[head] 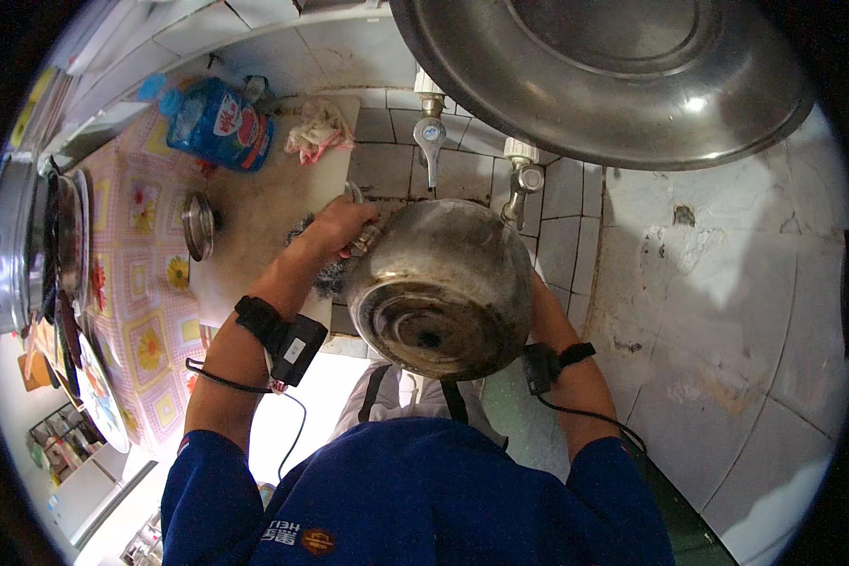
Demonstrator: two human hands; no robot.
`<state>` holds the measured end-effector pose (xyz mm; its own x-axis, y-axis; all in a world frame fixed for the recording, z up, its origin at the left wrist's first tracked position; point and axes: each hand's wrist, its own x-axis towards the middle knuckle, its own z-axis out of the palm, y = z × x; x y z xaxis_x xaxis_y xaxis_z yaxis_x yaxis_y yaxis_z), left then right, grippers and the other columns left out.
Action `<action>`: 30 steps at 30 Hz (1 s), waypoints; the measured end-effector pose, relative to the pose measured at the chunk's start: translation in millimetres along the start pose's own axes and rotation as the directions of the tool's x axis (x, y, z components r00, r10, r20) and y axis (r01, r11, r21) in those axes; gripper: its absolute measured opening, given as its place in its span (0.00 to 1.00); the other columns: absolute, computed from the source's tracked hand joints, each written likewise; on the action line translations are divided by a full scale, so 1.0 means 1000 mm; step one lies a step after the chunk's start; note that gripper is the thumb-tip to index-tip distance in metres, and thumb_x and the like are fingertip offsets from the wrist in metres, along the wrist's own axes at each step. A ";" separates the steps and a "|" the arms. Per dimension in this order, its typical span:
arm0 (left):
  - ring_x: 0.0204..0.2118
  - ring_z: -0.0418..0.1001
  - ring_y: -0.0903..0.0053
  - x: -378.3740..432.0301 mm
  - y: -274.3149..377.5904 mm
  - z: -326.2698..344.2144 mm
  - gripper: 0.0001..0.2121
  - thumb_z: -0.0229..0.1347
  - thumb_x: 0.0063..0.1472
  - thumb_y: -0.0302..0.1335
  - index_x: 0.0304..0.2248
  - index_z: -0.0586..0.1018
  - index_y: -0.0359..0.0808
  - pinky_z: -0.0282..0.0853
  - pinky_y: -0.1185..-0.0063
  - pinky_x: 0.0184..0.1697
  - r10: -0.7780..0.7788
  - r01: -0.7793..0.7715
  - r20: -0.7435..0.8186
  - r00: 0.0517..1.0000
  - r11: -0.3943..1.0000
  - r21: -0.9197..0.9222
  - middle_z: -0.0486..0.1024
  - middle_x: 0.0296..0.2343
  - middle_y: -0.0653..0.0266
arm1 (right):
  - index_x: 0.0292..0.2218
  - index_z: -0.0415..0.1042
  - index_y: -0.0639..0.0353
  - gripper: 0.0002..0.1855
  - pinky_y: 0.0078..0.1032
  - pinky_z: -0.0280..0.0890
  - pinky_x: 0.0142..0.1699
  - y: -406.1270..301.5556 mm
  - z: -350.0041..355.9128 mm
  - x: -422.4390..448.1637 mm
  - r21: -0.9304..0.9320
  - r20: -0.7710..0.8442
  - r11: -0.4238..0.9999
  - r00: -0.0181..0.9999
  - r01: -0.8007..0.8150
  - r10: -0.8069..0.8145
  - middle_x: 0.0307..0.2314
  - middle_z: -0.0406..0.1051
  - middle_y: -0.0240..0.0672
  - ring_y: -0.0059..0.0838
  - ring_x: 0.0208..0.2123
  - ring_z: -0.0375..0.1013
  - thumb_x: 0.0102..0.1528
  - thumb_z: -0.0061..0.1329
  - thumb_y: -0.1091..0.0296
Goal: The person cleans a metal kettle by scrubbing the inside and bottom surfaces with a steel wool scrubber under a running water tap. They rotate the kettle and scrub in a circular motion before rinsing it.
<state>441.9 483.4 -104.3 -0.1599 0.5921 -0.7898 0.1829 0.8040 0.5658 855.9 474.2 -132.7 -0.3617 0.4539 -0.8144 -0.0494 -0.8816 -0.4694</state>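
Note:
A dented, stained metal pot [453, 247] is tilted so that its round, darkened bottom faces me, above a tiled sink. My left hand [343, 223] is closed around a metal handle at the pot's left side. The right forearm reaches behind the pot's right side, and my right hand is hidden there. Just below my left hand, grey steel wool [329, 279] lies at the edge of a pale board [255, 191]. A small round metal lid [198, 226] rests further left on that board.
Two wall taps [431, 134] [523, 180] stand beyond the pot. A large metal basin [630, 106] overhangs the upper right. On the left are a blue detergent bottle [219, 124], a crumpled cloth [320, 131], a patterned tablecloth [141, 283] and stacked metal pots [18, 247].

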 end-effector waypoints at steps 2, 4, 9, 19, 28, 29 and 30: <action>0.21 0.74 0.71 0.002 -0.002 0.004 0.17 0.65 0.72 0.39 0.41 0.83 0.29 0.68 0.66 0.21 -0.001 0.000 -0.009 1.000 0.999 -0.047 0.79 0.29 0.60 | 0.84 0.62 0.51 0.52 0.55 0.70 0.77 -0.002 -0.001 0.000 -0.011 -0.017 1.000 1.000 -0.004 0.004 0.79 0.66 0.48 0.53 0.78 0.68 0.78 0.45 0.21; 0.21 0.75 0.70 0.015 -0.009 0.006 0.17 0.65 0.72 0.39 0.41 0.83 0.29 0.68 0.66 0.21 0.003 -0.002 0.012 1.000 0.995 -0.098 0.80 0.29 0.60 | 0.84 0.62 0.51 0.52 0.55 0.69 0.77 -0.006 -0.003 -0.001 -0.011 -0.041 1.000 0.999 -0.012 0.011 0.79 0.66 0.48 0.53 0.78 0.67 0.78 0.45 0.21; 0.20 0.75 0.70 0.029 -0.020 0.018 0.16 0.66 0.72 0.38 0.39 0.84 0.30 0.68 0.65 0.21 0.054 -0.025 0.119 0.991 0.973 -0.228 0.79 0.26 0.60 | 0.84 0.62 0.52 0.51 0.54 0.68 0.78 -0.014 -0.013 0.009 -0.031 -0.123 0.999 0.992 -0.044 0.040 0.79 0.66 0.48 0.52 0.79 0.67 0.79 0.46 0.22; 0.22 0.75 0.67 0.110 -0.010 0.077 0.18 0.66 0.75 0.38 0.37 0.86 0.27 0.68 0.57 0.25 -0.120 0.091 -0.105 0.987 0.965 -0.247 0.78 0.25 0.57 | 0.84 0.60 0.54 0.50 0.60 0.58 0.82 -0.018 -0.127 0.098 0.099 -0.341 0.994 0.940 0.052 -0.015 0.82 0.62 0.46 0.54 0.81 0.61 0.79 0.52 0.27; 0.37 0.87 0.52 0.186 -0.099 0.071 0.19 0.76 0.60 0.29 0.48 0.86 0.31 0.80 0.58 0.38 0.737 -0.697 0.170 0.654 0.500 0.514 0.85 0.35 0.46 | 0.53 0.85 0.65 0.26 0.32 0.76 0.55 -0.081 -0.013 -0.006 -0.561 -0.235 0.538 0.502 0.629 -0.832 0.46 0.85 0.34 0.27 0.45 0.81 0.78 0.61 0.44; 0.37 0.87 0.53 0.193 -0.099 0.077 0.19 0.76 0.61 0.29 0.48 0.86 0.32 0.80 0.58 0.39 0.699 -0.674 0.153 0.698 0.571 0.469 0.85 0.36 0.46 | 0.51 0.85 0.65 0.25 0.31 0.75 0.54 -0.089 0.014 -0.018 -0.645 -0.141 0.422 0.444 0.637 -0.885 0.43 0.84 0.33 0.26 0.43 0.80 0.78 0.62 0.46; 0.38 0.87 0.54 0.197 -0.099 0.084 0.19 0.75 0.61 0.30 0.48 0.86 0.32 0.80 0.59 0.39 0.658 -0.646 0.141 0.740 0.636 0.422 0.85 0.37 0.47 | 0.49 0.84 0.65 0.23 0.30 0.75 0.52 -0.095 0.039 -0.029 -0.713 -0.048 0.298 0.380 0.635 -0.924 0.40 0.84 0.32 0.24 0.40 0.79 0.78 0.62 0.48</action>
<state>473.9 516.0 -336.0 0.1388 0.9594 -0.2455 0.6287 0.1061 0.7704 835.0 540.3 -51.2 -0.0468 0.9931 0.1080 0.4192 0.1176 -0.9002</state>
